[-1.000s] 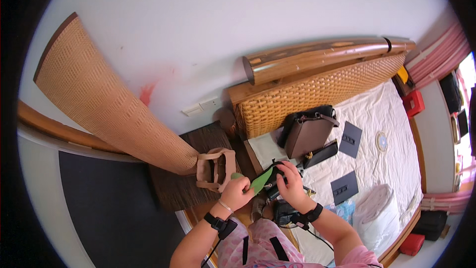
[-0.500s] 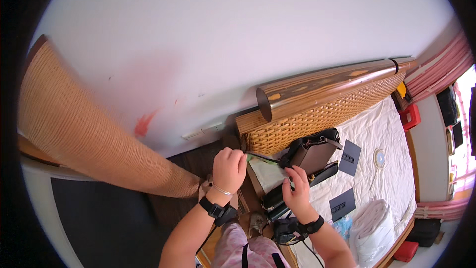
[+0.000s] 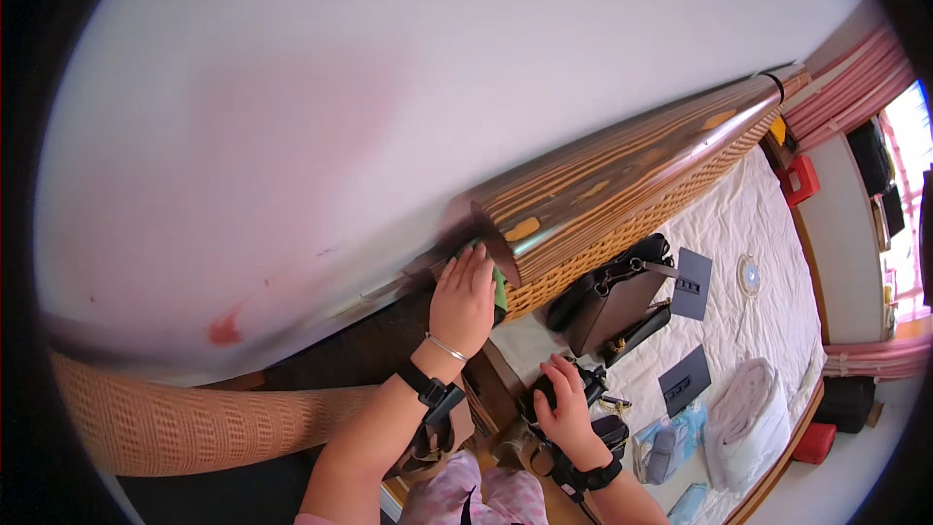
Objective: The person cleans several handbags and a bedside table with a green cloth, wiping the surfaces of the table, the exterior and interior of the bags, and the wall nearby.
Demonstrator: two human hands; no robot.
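Note:
My left hand (image 3: 465, 299) reaches up to the near end of the wicker headboard (image 3: 554, 287), below the mouth of a wood-patterned roll (image 3: 622, 170). Its fingers are stretched out and lie over a green piece (image 3: 500, 294) of cloth or similar, mostly hidden under the hand. My right hand (image 3: 568, 410) hovers at or touches a black bag (image 3: 533, 397), its fingers loosely bent and the thumb apart; contact is hard to tell. Beyond it a brown handbag (image 3: 614, 306) with a grey strap leans against a black bag on the bed.
A tan woven roll (image 3: 214, 428) lies at the lower left by the white wall (image 3: 243, 156). On the bed's white sheet (image 3: 743, 233) are two dark cards (image 3: 685, 381), a round disc (image 3: 748, 275), a folded white quilt (image 3: 746, 418) and blue packets (image 3: 671, 447).
My left hand has left the thin black strap and moved up to the headboard's end. My right hand has dropped toward the near black bag. The tan roll has tipped down.

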